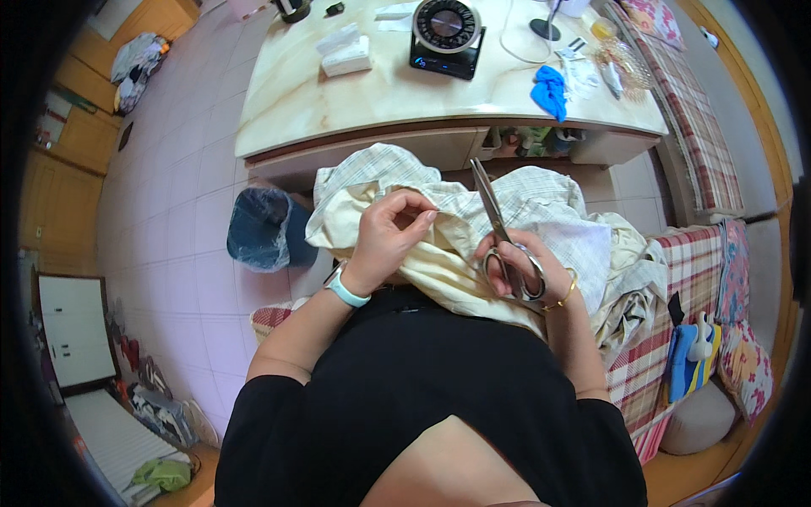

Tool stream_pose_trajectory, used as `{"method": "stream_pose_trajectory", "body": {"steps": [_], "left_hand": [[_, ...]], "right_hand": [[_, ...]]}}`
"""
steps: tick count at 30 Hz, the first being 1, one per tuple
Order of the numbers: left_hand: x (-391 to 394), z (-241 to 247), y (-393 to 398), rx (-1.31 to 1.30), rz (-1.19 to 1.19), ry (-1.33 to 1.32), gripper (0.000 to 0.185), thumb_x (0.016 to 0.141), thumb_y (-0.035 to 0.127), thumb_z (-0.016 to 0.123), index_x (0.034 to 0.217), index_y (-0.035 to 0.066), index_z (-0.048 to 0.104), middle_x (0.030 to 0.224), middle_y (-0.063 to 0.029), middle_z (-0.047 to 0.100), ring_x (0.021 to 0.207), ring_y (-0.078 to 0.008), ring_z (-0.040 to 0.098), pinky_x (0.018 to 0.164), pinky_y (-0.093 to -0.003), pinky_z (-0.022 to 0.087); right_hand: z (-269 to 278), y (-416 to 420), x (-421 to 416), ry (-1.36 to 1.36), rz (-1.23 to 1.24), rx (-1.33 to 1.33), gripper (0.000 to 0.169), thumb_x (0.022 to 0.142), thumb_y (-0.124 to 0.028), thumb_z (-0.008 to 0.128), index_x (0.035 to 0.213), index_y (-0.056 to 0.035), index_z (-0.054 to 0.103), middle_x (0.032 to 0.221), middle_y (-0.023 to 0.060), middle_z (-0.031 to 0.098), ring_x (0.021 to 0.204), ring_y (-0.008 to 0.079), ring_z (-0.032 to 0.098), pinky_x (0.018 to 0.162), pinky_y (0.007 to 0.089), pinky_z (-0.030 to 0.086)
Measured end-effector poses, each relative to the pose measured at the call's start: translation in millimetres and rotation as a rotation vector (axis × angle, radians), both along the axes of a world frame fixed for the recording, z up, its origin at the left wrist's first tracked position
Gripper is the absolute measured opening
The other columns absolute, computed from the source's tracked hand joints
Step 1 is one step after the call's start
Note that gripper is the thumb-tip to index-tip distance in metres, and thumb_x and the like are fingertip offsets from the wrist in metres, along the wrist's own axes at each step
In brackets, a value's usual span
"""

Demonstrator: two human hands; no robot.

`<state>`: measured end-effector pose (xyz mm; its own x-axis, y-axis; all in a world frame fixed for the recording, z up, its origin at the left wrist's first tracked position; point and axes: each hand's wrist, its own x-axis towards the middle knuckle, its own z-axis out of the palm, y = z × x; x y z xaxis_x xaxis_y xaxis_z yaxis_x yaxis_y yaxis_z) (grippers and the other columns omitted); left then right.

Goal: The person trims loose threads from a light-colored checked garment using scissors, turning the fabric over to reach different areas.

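My right hand (523,263) holds a pair of metal scissors (495,212), its fingers in the handle loops and the blades pointing away from me, towards the table. The blades look slightly parted. My left hand (396,231) pinches with thumb and forefinger at the edge of a cloth; whether a thread lies between the fingertips is too small to tell. The cloth, cream on one side and pale plaid on the other (535,190), is heaped across my lap and spreads to the right onto the seat.
A marble-topped table (380,101) stands ahead, bearing a small fan (447,38), a tissue pack (345,57) and a blue cloth or glove (549,93). A lined waste bin (269,231) is at my left. The plaid-covered seat (640,380) extends right, with a striped item (684,364) on it.
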<state>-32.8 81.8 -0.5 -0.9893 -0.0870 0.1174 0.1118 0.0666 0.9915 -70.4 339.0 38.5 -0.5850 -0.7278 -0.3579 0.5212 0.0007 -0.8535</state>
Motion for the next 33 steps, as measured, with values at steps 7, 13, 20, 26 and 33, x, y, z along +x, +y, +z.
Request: {"method": "stream_pose_trajectory", "body": {"steps": [7,13,20,26,33], "left_hand": [[8.3,-7.1,-0.8,0.058,0.006,0.063,0.009,0.094,-0.002,0.066,0.102,0.0,0.068,0.105,-0.0047,0.068,0.094,-0.0086,0.063,0.082,-0.0223,0.051],[12.0,8.9,-0.5,-0.185,0.078,0.103,0.015,0.089,0.001,0.072,0.103,0.003,0.068,0.1,-0.0053,0.067,0.086,-0.0113,0.064,0.075,-0.0252,0.051],[-13.6,32.4,2.3,-0.709,0.123,0.509,0.021,0.081,0.008,0.076,0.101,0.007,0.069,0.089,-0.0074,0.062,0.079,-0.0247,0.061,0.068,-0.0343,0.05],[-23.1,21.8,2.0,-0.811,0.068,0.525,0.011,0.083,0.009,0.074,0.092,0.008,0.067,0.086,-0.0051,0.061,0.08,-0.0264,0.061,0.068,-0.0372,0.05],[-16.1,11.9,-2.0,-0.786,0.131,0.538,0.012,0.083,0.01,0.074,0.092,0.009,0.066,0.084,-0.0055,0.061,0.08,-0.026,0.061,0.067,-0.037,0.049]], "right_hand": [[13.0,16.9,-0.9,0.055,0.197,0.087,0.037,0.1,-0.035,0.062,0.112,0.0002,0.063,0.07,0.0017,0.061,0.058,0.0084,0.061,0.051,0.0213,0.044],[15.8,17.6,-1.3,0.078,0.208,0.158,0.039,0.099,-0.037,0.063,0.111,-0.0002,0.064,0.066,0.0013,0.061,0.056,0.0076,0.059,0.052,0.0215,0.045],[15.5,19.1,-4.0,0.072,0.204,0.158,0.039,0.099,-0.038,0.063,0.11,-0.0009,0.064,0.065,0.0011,0.061,0.055,0.0069,0.058,0.052,0.0208,0.044],[14.1,20.2,-0.5,0.067,0.196,0.155,0.038,0.099,-0.037,0.063,0.111,-0.0006,0.064,0.065,0.0012,0.061,0.055,0.0064,0.059,0.052,0.0202,0.044],[11.8,20.4,0.3,0.022,0.232,0.128,0.037,0.1,-0.035,0.062,0.111,-0.0004,0.063,0.066,0.0012,0.062,0.057,0.0068,0.061,0.052,0.0199,0.045]]}}
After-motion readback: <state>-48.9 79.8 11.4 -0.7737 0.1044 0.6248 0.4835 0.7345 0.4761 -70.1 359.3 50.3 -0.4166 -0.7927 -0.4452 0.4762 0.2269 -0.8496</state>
